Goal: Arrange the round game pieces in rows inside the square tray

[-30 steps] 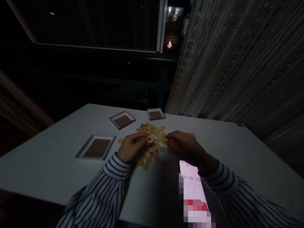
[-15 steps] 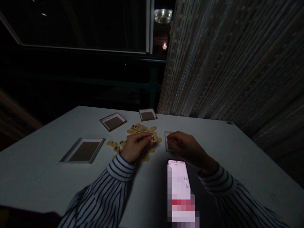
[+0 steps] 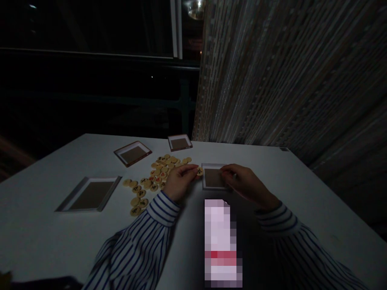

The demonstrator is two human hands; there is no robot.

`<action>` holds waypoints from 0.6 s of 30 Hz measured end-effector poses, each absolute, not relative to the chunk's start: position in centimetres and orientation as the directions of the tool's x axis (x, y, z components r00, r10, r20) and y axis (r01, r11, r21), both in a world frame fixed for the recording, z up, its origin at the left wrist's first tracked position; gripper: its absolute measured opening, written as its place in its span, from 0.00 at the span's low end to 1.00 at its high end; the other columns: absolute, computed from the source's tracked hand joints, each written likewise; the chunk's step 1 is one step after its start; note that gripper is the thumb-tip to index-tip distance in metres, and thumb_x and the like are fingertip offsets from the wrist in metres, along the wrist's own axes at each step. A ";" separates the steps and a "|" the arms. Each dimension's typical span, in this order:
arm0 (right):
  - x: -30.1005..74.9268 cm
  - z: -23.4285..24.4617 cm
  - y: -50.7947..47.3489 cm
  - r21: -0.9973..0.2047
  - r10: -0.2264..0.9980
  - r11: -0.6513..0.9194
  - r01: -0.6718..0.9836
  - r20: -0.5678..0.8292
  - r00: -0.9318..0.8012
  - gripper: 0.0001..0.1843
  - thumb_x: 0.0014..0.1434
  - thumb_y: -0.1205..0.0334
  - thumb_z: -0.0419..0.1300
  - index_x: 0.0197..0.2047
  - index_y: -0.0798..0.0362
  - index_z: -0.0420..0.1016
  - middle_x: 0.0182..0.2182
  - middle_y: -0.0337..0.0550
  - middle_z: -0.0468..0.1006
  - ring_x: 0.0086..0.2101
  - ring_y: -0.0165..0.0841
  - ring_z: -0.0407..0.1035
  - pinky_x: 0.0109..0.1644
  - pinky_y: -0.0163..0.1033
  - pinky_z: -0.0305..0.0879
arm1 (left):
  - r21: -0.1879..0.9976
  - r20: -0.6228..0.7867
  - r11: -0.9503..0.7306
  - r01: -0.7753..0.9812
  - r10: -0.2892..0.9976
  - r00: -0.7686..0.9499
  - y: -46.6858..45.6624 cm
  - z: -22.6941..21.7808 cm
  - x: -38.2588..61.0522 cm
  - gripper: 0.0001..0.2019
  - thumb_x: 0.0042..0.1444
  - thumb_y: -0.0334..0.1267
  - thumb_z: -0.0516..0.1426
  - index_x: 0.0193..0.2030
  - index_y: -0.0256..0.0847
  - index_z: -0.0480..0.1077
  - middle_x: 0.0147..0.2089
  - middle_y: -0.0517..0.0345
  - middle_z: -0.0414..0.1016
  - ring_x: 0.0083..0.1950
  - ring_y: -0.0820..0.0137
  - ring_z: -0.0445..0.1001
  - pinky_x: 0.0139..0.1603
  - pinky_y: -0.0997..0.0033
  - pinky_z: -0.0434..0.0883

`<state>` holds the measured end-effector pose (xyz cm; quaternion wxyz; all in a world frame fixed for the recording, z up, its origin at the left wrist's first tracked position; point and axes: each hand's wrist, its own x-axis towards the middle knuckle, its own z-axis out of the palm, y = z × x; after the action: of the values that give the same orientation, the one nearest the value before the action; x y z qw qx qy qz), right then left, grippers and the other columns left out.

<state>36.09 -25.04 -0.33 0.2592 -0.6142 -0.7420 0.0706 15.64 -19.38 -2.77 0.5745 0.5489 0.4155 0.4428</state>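
Observation:
Between the thumb and fingers of my left hand (image 3: 180,181) is a round wooden Chinese chess piece (image 3: 200,171) with a dark character, just left of a shallow box (image 3: 203,177) with a brown bottom. My right hand (image 3: 242,179) hovers over that box's right side, its fingers pinched together; whether they hold anything is hidden. Left of and behind my left hand lies a loose pile of Chinese chess pieces (image 3: 160,171), some marked in red, others in black. My left forearm passes in front of part of the pile.
More shallow boxes stand on the white table (image 3: 317,201): a grey-edged box (image 3: 90,193) at left, a brown-edged box (image 3: 133,154) behind it, and another box (image 3: 180,143) at the back. A lit phone (image 3: 219,237) lies between my forearms. A string curtain (image 3: 256,72) hangs behind.
The view has shifted right. My left hand has carried its piece rightward from over the pile to the box's left edge. My right hand stays at the box.

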 end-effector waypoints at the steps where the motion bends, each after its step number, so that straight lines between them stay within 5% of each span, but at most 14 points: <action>1: 36.6 -0.9 -25.0 -0.436 0.953 0.202 0.877 0.295 -0.072 0.13 0.57 0.61 0.51 0.42 0.55 0.73 0.34 0.44 0.77 0.31 0.31 0.70 0.35 0.36 0.62 | 0.999 0.015 -0.003 -0.049 0.967 0.255 -19.4 -3.2 16.0 0.14 0.45 0.40 0.61 0.38 0.35 0.74 0.31 0.54 0.78 0.32 0.71 0.75 0.38 0.71 0.71; 10: 39.7 -4.5 -25.2 -0.404 0.983 -0.042 0.914 0.149 0.111 0.19 0.58 0.61 0.47 0.47 0.58 0.72 0.37 0.51 0.78 0.37 0.37 0.72 0.40 0.40 0.65 | 0.999 0.044 -0.046 0.018 0.990 0.137 -20.1 -5.4 18.1 0.12 0.44 0.40 0.59 0.35 0.35 0.74 0.31 0.54 0.78 0.33 0.70 0.75 0.35 0.71 0.71; 18: 40.1 -5.8 -25.3 -0.359 0.995 -0.061 0.932 0.050 0.085 0.20 0.59 0.60 0.46 0.50 0.58 0.71 0.39 0.53 0.78 0.39 0.39 0.73 0.41 0.40 0.65 | 0.993 0.063 -0.076 0.093 0.989 0.137 -20.5 -5.5 18.7 0.09 0.45 0.37 0.58 0.33 0.35 0.74 0.32 0.53 0.79 0.34 0.68 0.76 0.38 0.68 0.72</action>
<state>40.09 -25.26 -5.78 0.1512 -0.7208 -0.6682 0.1052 18.74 -20.50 -5.52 0.4895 0.5737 0.4714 0.4572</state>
